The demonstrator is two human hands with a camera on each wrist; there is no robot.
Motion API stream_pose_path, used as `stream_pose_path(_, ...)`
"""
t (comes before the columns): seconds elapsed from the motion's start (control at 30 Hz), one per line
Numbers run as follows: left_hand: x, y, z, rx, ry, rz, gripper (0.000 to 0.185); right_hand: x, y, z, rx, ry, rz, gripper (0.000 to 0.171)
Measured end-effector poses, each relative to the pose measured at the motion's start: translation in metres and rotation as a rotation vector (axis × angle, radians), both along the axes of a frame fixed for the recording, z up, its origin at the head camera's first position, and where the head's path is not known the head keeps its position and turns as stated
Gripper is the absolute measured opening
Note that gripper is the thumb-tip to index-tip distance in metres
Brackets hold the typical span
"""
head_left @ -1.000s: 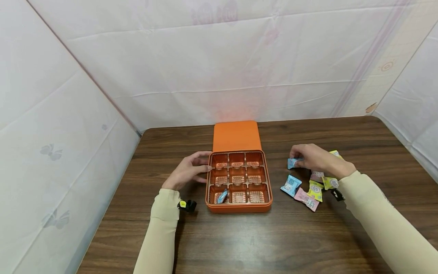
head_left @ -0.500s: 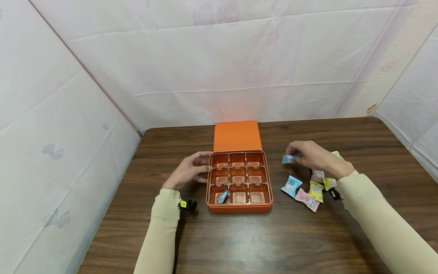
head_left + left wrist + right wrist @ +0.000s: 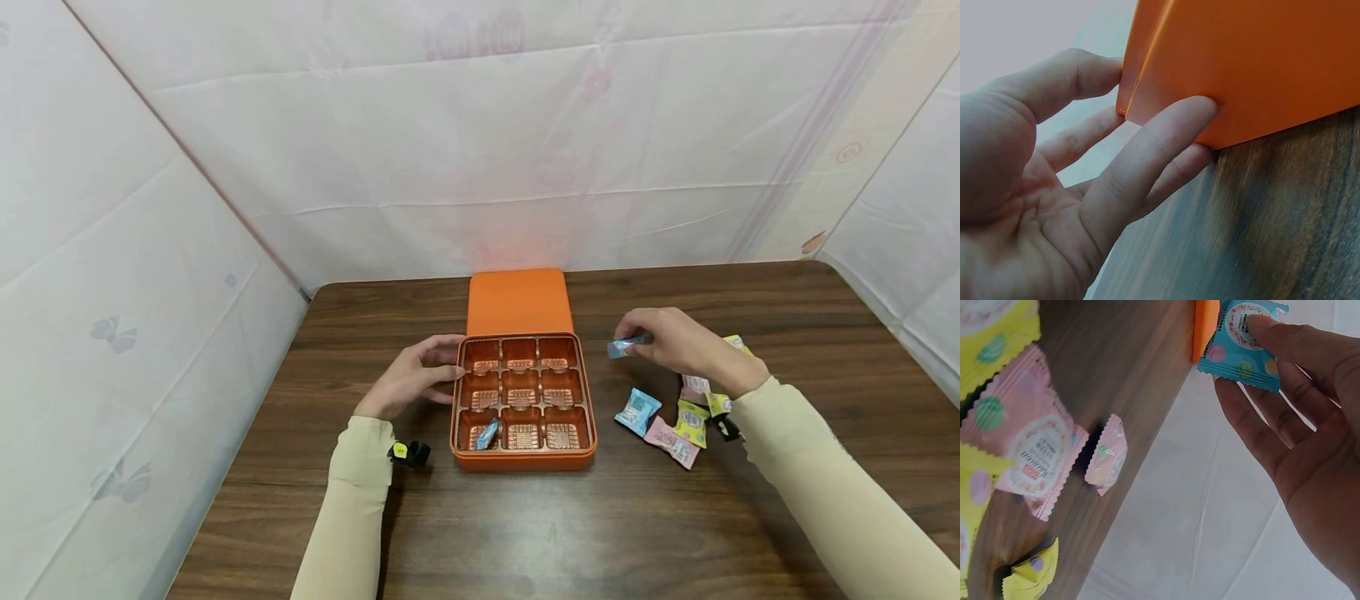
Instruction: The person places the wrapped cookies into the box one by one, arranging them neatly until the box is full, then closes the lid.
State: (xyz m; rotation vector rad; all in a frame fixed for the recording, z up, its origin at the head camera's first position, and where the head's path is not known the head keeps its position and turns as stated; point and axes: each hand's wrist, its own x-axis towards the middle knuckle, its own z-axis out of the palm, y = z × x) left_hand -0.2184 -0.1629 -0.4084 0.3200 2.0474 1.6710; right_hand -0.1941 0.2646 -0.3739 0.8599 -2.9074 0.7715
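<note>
An orange box with a nine-compartment tray stands mid-table. One blue wrapped candy lies in its near left compartment. My left hand rests at the box's left side, thumb at the rim and fairly straight fingers against the outer wall; the left wrist view shows these fingers touching the orange side. To the right of the box, my right hand pinches another blue wrapped candy between thumb and fingers, above the table.
An orange lid lies behind the box. Beneath and near my right forearm are a blue candy, a pink candy, a yellow candy and several more. White sheeting surrounds the brown wooden table.
My right hand has moved a little left with the blue candy, away from the other candies. The left hand has stayed at the box.
</note>
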Motion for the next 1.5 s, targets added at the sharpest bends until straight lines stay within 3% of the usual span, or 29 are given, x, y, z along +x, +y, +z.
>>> stream_pose_path(0.63,0.001,0.0,0.002,-0.001,0.004,0.003,0.057,0.004,-0.017,0.016,-0.057,0.085,0.042,0.023)
stream_pose_path(1.5,0.001,0.0,0.001,0.007,-0.001,-0.002,0.056,0.007,-0.041,0.023,-0.115,0.148,0.145,0.023)
